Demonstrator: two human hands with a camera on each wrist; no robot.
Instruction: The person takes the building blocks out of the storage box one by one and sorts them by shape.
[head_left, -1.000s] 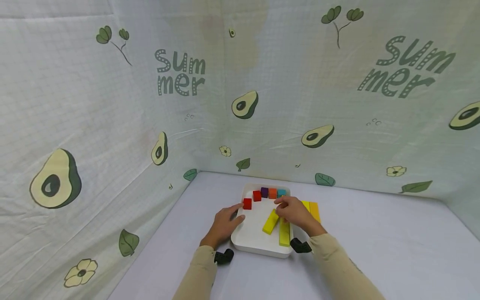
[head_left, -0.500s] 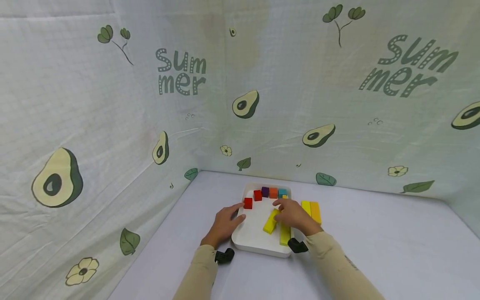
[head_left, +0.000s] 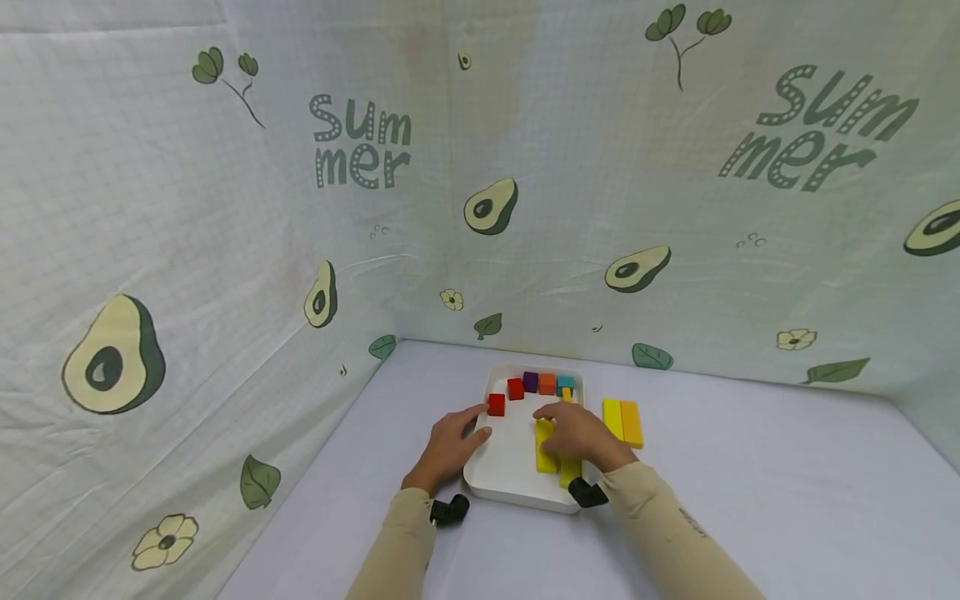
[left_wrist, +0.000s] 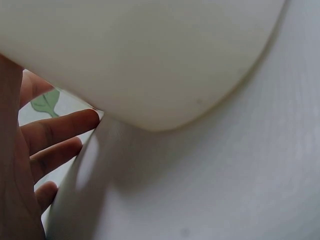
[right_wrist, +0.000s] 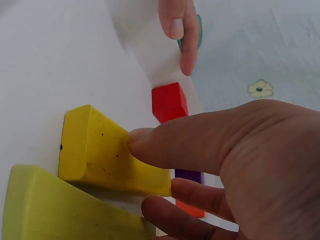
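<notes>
Inside a white tray (head_left: 517,498), my right hand (head_left: 581,433) pinches a short yellow block (head_left: 545,458). The thumb lies on the block's side and a finger is at its far end, as the right wrist view shows. Right beside it lies a longer yellow block (head_left: 572,473), partly hidden under the hand. My left hand (head_left: 450,450) rests at the tray's left edge, thumb and index finger at the rim, its other fingers spread outside beside the wall (left_wrist: 150,75). A red cube (head_left: 497,405) sits just inside, close to the left fingertips.
Along the tray's far side stand another red cube (head_left: 515,389), a purple cube (head_left: 531,382), an orange cube (head_left: 547,384) and a blue cube (head_left: 565,383). Outside, to the tray's right, a yellow block (head_left: 612,418) and an orange-yellow block (head_left: 632,425) lie together on the white table (head_left: 750,483).
My right hand has moved left and nearer, onto the short yellow block. That block has turned from slanted to nearly parallel with the longer one. My left hand has stayed put.
</notes>
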